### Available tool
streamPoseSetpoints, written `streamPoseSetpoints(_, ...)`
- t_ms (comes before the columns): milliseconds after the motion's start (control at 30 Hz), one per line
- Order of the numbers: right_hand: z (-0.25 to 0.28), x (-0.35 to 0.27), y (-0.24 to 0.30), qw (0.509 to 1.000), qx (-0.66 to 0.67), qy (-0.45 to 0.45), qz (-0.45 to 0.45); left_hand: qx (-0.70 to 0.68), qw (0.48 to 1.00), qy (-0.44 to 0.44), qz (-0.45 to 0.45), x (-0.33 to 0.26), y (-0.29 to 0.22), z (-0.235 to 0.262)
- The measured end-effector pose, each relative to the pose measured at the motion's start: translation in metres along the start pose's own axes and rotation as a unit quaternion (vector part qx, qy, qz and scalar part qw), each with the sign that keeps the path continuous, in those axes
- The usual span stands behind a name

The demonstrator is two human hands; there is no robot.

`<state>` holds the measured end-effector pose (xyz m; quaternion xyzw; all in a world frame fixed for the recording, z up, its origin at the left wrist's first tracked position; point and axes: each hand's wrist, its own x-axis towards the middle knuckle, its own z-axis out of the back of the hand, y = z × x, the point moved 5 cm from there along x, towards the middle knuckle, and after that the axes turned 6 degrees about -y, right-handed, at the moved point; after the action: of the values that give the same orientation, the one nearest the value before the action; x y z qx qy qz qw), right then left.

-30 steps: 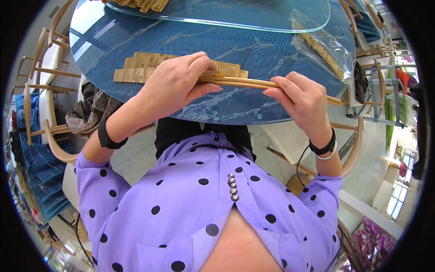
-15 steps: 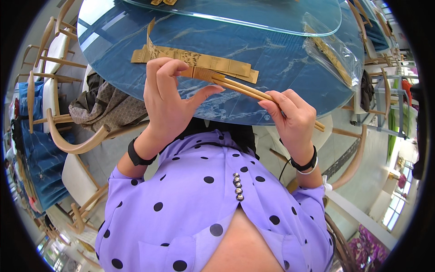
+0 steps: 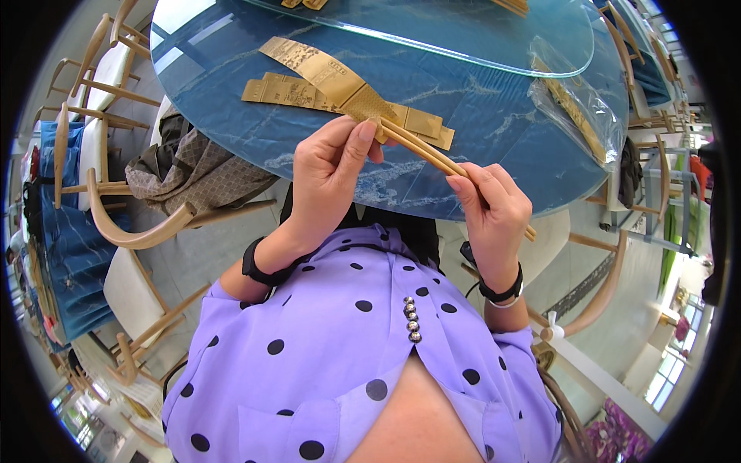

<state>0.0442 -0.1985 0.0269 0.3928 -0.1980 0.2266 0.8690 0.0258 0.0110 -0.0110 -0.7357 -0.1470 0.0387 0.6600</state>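
My right hand (image 3: 492, 212) is closed round a pair of wooden chopsticks (image 3: 428, 152), its thumb and fingers pinching them towards their right end. With thumb and fingers pressed together, my left hand (image 3: 337, 166) grips a gold paper chopstick sleeve (image 3: 328, 76) at the chopsticks' other end. The sleeve is creased, and its long free part slants up to the left above the table. Beneath it, more flat gold paper wrappers (image 3: 285, 94) lie on the blue table (image 3: 478, 116). How far the chopsticks reach into the sleeve is hidden by my left fingers.
A clear plastic packet with a gold sleeve inside (image 3: 575, 116) lies at the table's right. A raised glass turntable (image 3: 463, 46) covers the far part, with gold pieces on it. A wooden chair (image 3: 139, 231) with a brown patterned cloth (image 3: 193, 174) stands at the left.
My left hand has moved right and its fingers have closed on the sleeve near the chopsticks. The sleeve's free end has swung from upright to a slant. The right hand keeps its grip.
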Motion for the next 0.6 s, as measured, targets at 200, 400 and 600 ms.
streamPoseSetpoints(200, -0.002, -0.006, 0.007, 0.997, -0.045, -0.036, 0.042, -0.046, 0.997, -0.062, 0.001, -0.003, 0.009, -0.001)
streamPoseSetpoints(400, -0.012, -0.017, 0.010, 0.993, -0.088, -0.049, 0.054, -0.090, 0.991, -0.080, 0.052, -0.002, 0.014, -0.005)
streamPoseSetpoints(600, -0.015, -0.017, 0.018, 0.992, -0.094, -0.064, 0.049, -0.054, 0.995, -0.059, 0.056, -0.004, 0.009, -0.008)
